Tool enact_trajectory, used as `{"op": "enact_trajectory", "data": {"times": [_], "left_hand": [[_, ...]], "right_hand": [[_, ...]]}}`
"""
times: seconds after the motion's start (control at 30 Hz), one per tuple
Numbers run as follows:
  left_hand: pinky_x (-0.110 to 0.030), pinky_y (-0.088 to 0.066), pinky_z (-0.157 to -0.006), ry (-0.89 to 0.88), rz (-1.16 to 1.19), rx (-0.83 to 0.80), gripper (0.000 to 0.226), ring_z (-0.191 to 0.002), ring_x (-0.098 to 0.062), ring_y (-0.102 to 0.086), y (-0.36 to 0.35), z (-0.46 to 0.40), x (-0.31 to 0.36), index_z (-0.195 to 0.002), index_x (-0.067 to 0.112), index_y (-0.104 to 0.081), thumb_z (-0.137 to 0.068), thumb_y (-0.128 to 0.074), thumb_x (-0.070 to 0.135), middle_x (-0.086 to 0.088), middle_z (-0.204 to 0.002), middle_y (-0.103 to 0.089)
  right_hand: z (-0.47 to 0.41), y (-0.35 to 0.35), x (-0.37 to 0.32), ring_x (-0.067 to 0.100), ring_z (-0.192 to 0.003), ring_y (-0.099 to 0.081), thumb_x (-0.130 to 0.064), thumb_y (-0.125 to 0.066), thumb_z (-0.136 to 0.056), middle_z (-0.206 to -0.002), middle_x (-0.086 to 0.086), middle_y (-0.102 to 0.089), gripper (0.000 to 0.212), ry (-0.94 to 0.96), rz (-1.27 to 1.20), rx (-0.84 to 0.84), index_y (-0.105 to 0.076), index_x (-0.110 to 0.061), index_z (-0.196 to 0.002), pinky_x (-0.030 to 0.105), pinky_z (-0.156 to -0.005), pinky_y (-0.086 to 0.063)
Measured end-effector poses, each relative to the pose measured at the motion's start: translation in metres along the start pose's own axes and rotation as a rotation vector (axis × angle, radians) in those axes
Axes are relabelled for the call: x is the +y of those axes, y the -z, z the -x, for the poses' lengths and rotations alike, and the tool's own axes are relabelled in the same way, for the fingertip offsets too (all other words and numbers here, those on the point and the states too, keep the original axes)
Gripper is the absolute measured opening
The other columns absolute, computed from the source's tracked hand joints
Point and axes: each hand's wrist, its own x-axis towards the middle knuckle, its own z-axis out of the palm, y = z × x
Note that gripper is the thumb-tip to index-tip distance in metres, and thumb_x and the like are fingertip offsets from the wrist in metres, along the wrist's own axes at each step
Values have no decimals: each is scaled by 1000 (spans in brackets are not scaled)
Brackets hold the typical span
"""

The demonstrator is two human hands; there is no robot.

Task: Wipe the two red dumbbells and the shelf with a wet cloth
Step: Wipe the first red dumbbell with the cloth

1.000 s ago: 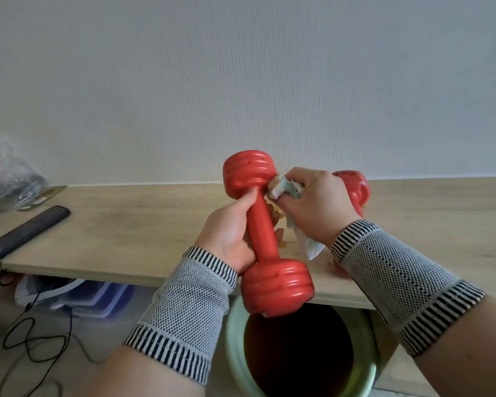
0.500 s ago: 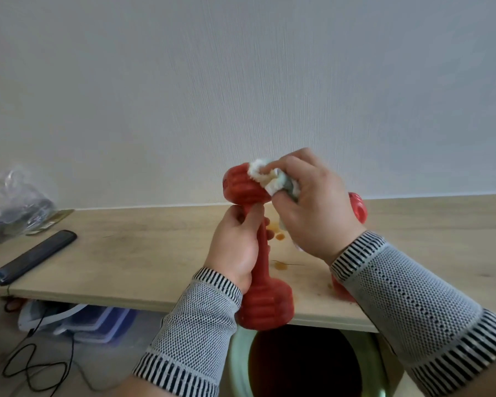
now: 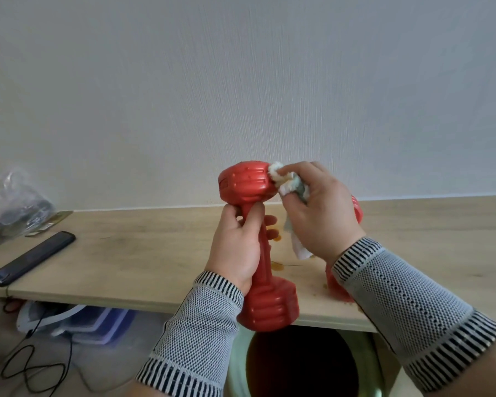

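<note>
Cloth slid rightward over dumbbell top; right hand grips it, left hand clasps upright handle.

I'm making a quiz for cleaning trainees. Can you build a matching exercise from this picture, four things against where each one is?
Things:
1. upright red plastic dumbbell
2. white crumpled wet cloth
3. flat black remote control
4. second red dumbbell

Places:
A. lying on the light wooden shelf, left end
B. gripped by its handle in the left hand
C. on the shelf behind the right wrist
D. bunched in the right hand

Pairs: 1-B, 2-D, 3-A, 4-C
</note>
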Motion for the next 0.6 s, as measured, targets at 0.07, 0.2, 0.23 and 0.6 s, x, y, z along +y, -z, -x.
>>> {"op": "enact_trajectory", "data": {"times": [0.07,0.2,0.23,0.6], "left_hand": [[-25,-48,-49,4,-18,-18,15,-61,-11,-64,-2,2,0,-105,17,-58,-96,-54,29,0,-76,-69],[-28,-47,-54,7,-17,19,15,-57,-10,-61,-4,-1,-3,-103,15,-57,-96,-54,27,0,-74,-66],[-28,-46,-55,3,-14,27,14,-56,-9,-61,-3,-2,-3,-103,15,-57,-96,-54,26,0,-73,-65],[-29,-45,-55,22,15,84,17,-56,-11,-59,0,-5,-6,-99,12,-58,-95,-55,28,-1,-71,-64]], "right_hand": [[-2,1,7,13,-78,-60,-8,-61,-84,-88,-1,-63,15,-76,2,19,-65,-17,-95,31,-71,-48],[0,0,-2,13,-80,-57,-6,-60,-83,-92,-4,-57,17,14,34,7,-67,-15,-95,25,-69,-46],[0,0,-3,11,-80,-56,-6,-60,-83,-93,-6,-55,18,34,44,-4,-67,-16,-96,22,-68,-46],[8,-11,-3,14,-79,-59,-11,-57,-79,-92,-4,-58,17,46,12,3,-67,-16,-92,28,-68,-47]]}}
